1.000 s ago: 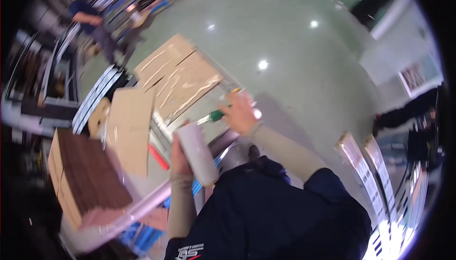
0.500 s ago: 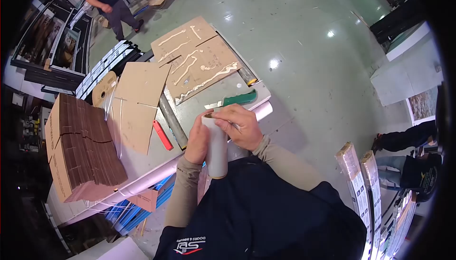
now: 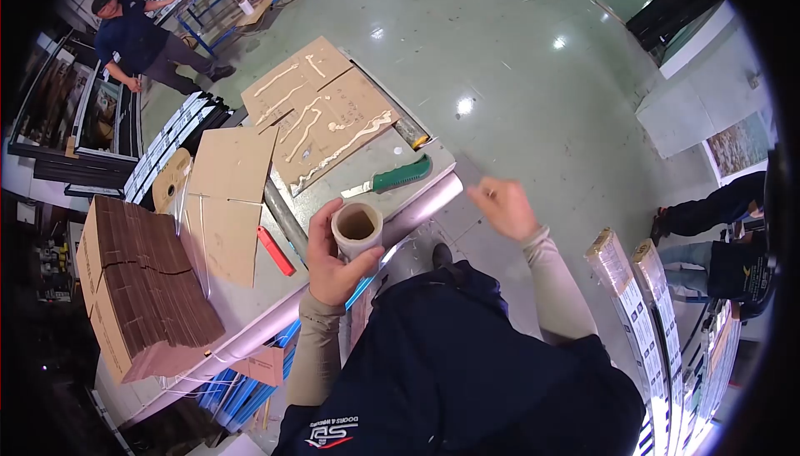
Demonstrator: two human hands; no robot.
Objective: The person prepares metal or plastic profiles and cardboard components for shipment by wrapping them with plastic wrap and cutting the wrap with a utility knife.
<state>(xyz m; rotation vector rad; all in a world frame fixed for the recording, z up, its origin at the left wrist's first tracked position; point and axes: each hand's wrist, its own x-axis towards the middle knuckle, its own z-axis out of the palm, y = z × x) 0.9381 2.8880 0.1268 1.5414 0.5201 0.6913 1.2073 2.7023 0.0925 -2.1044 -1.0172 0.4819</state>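
My left hand (image 3: 335,263) is wrapped round a white roll (image 3: 372,247) with a hollow core, its open end tilted up toward me near the table edge. My right hand (image 3: 507,209) is off to the right over the floor, its fingers curled together; whatever they may hold is too small to make out. Just beyond the roll, a green-handled saw or knife (image 3: 402,174) lies on the table (image 3: 367,198). A red cutter (image 3: 276,251) rests left of my left hand.
Cardboard with foam-like beads (image 3: 354,99) covers the table's far part. A cardboard stack (image 3: 158,277) stands at left, beside a flat sheet (image 3: 225,173). One person (image 3: 146,39) stands at far left, another (image 3: 733,273) at far right. Wrapped profiles (image 3: 633,314) stand at right.
My right hand has left the roll and moved right. The roll's top now tips toward the camera in my left hand. The person at far left has turned and stretched out an arm.
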